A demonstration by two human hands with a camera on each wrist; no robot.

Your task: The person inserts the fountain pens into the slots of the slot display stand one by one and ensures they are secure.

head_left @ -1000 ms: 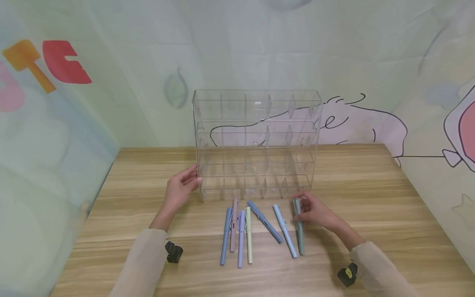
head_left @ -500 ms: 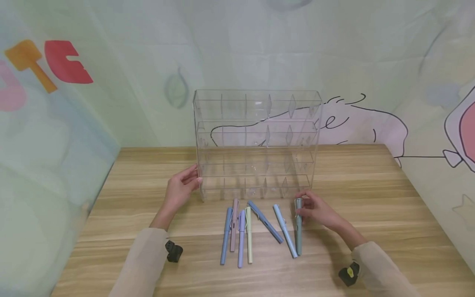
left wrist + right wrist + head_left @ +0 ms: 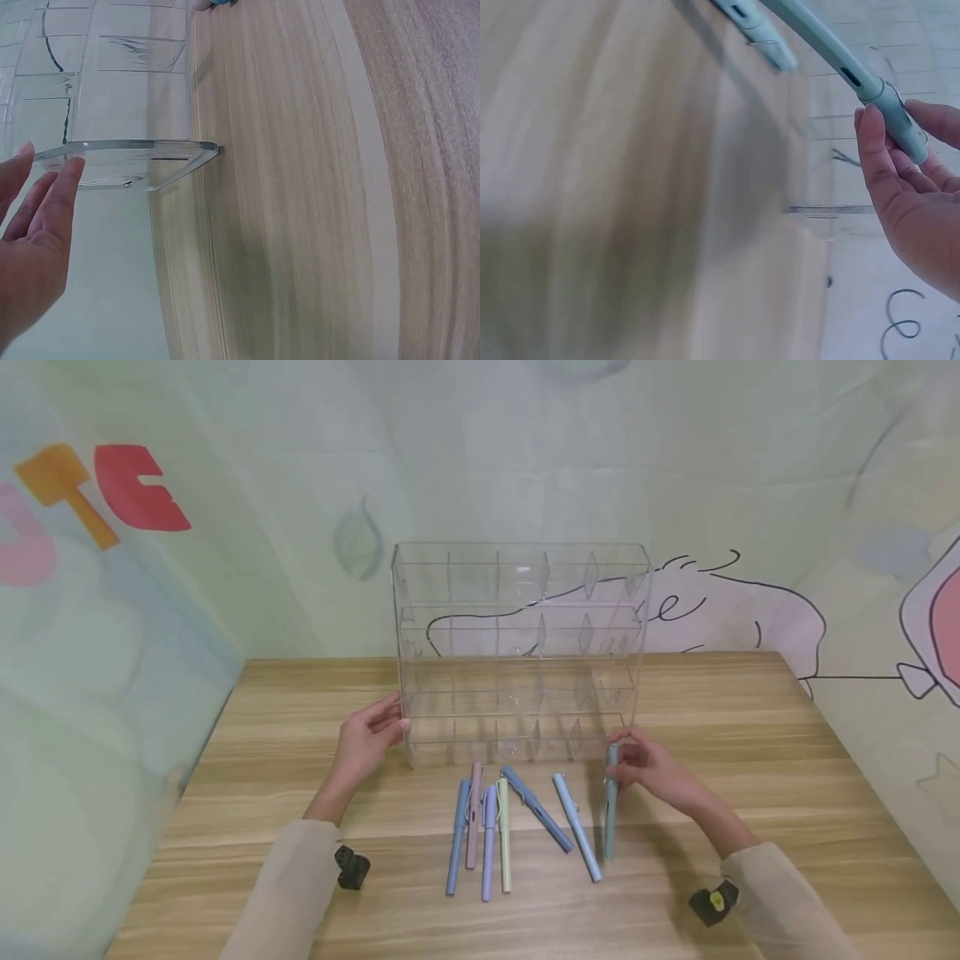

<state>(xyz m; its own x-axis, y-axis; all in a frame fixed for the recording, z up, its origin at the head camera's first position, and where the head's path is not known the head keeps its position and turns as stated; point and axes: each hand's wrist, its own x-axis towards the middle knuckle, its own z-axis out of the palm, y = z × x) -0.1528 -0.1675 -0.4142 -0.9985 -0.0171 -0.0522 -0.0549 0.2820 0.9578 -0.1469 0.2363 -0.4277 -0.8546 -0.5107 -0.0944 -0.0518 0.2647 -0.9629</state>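
Note:
A clear acrylic rack [image 3: 517, 702] with rows of small compartments stands upright on the table. My left hand [image 3: 363, 745] holds its left side, thumb at the front edge; the left wrist view shows the fingers against the clear side panel [image 3: 120, 150]. By the rack's lower right corner, my right hand [image 3: 656, 772] pinches a teal pen [image 3: 611, 814] near its clip end. In the right wrist view, thumb and fingers close round the cap of that pen [image 3: 832, 52], which slants over the table. A light blue pen [image 3: 577, 828] lies just left of it.
On the table [image 3: 262, 727] before the rack lie more pens: a blue one [image 3: 457, 839], a mauve one [image 3: 473, 827], a lavender one [image 3: 488, 847], a pale green one [image 3: 505, 843] and a slanted darker blue one [image 3: 538, 810]. A printed cloth [image 3: 300, 485] hangs behind.
My right hand has taken hold of the teal pen and moved it up and slightly right, away from the light blue pen. The left hand stays at the rack.

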